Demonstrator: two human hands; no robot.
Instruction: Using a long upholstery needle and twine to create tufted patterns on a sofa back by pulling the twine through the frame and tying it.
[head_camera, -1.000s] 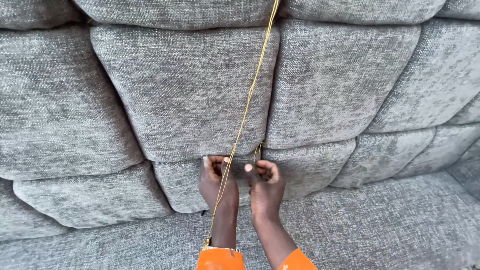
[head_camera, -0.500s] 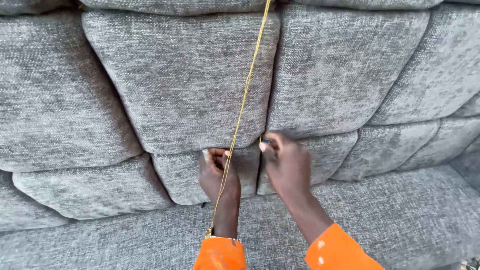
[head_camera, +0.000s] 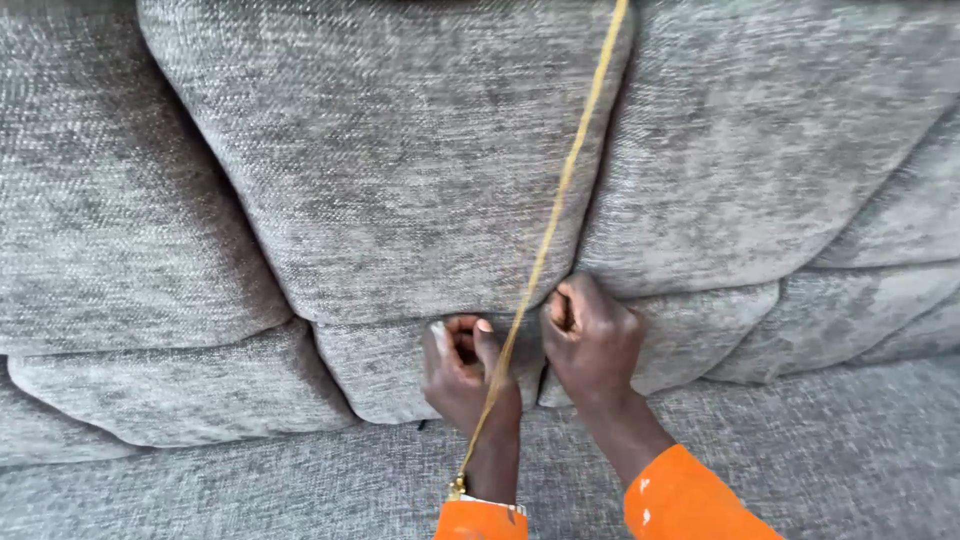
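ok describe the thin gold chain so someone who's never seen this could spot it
On the grey fabric sofa, look at the seam between the two big back cushions. The gold chain runs from the top edge diagonally down across the left hand; it is the only thin, shiny yellow line.

Thin golden chain (head_camera: 555, 205) hanging slantwise across the view, small gold clasp at its lower end, bright orange sleeve cuffs (head_camera: 690, 497) at the bottom edge, flat grey woven seat surface (head_camera: 250, 490) below
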